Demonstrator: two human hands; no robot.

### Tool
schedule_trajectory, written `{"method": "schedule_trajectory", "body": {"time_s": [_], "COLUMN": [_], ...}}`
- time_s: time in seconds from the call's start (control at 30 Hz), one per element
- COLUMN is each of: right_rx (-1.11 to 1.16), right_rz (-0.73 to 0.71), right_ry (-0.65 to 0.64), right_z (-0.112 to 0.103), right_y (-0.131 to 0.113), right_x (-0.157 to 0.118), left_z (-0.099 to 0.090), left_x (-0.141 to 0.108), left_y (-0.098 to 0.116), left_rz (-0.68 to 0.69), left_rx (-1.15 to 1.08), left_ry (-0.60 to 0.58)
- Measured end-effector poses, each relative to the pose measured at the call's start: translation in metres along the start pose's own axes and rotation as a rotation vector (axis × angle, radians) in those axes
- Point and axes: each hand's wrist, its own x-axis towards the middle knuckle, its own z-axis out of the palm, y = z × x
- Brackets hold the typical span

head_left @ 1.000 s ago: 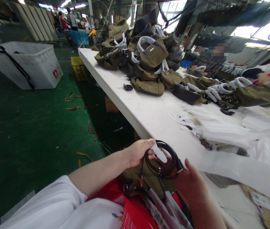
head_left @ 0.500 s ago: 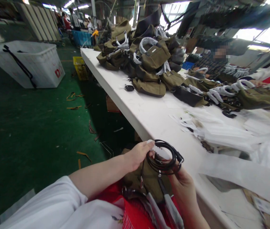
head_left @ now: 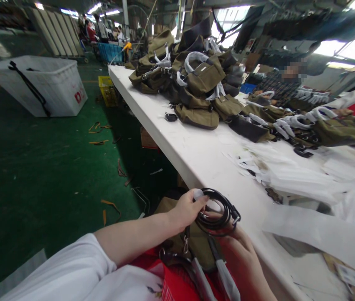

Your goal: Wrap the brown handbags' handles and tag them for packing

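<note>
By the near edge of the long white table (head_left: 193, 154), a round coil of thin black leather-like strap (head_left: 228, 209) is pinched by the left hand (head_left: 188, 209), the right hand (head_left: 232, 242) beneath, its closure unclear; gathering seems underway, calling for aligned loops.

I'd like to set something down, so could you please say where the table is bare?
A bare patch of the white table lies beyond the held black strap, bordered by the left edge, the olive bags and the white sheets. It is crowded with bags farther off and sheets on the right.
</note>
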Motion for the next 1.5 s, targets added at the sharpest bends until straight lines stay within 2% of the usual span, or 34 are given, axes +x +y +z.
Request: {"method": "schedule_trajectory", "body": {"time_s": [0.07,0.13,0.23,0.3,0.37,0.43,0.57,0.67,0.77,0.93,1.07,1.13,1.33,1.5], "right_rx": [0.226,0.279,0.004,-0.143,-0.122,0.009,0.36,0.541,0.539,0.379,0.39,0.429,0.44,0.377], "right_rz": [0.057,0.096,0.124,0.129,0.138,0.148,0.195,0.201,0.238,0.341,0.306,0.314,0.285,0.289], "right_ry": [0.014,0.093,0.275,0.328,0.317,0.315,0.258,0.195,0.204,0.185,0.184,0.186,0.164,0.122], "right_z": [0.001,0.003,0.004,0.003,0.001,-0.001,0.0,0.001,0.002,0.008,0.011,0.009,0.002,0.002], "right_y": [-0.005,-0.006,-0.001,0.003,0.005,0.004,-0.005,-0.009,-0.009,-0.01,-0.011,-0.009,-0.007,-0.007], "right_x": [-0.002,-0.002,-0.001,0.0,-0.001,-0.002,-0.001,-0.001,-0.003,-0.007,-0.006,-0.005,-0.005,-0.008], "left_z": [-0.002,-0.003,-0.004,-0.004,-0.003,-0.002,-0.001,-0.001,-0.004,-0.005,-0.004,-0.004,-0.007,-0.012], "left_x": [0.0,0.0,-0.002,-0.002,-0.002,-0.001,-0.002,-0.002,-0.002,0.0,0.002,0.003,0.001,0.008], "left_y": [-0.002,-0.002,-0.002,-0.001,0.001,0.003,0.005,0.004,0.006,0.024,0.036,0.035,0.03,0.041], "left_rz": [0.039,0.076,0.108,0.103,0.083,0.069,0.083,-0.008,-0.049,0.136,0.247,0.248,0.076,-0.264], "left_rx": [0.053,0.108,0.166,0.128,0.036,-0.021,0.055,0.044,0.135,0.408,0.407,0.382,0.204,-0.022], "left_ry": [0.019,0.013,-0.036,-0.09,-0.151,-0.204,-0.242,-0.303,-0.342,-0.398,-0.451,-0.473,-0.52,-0.66]}}
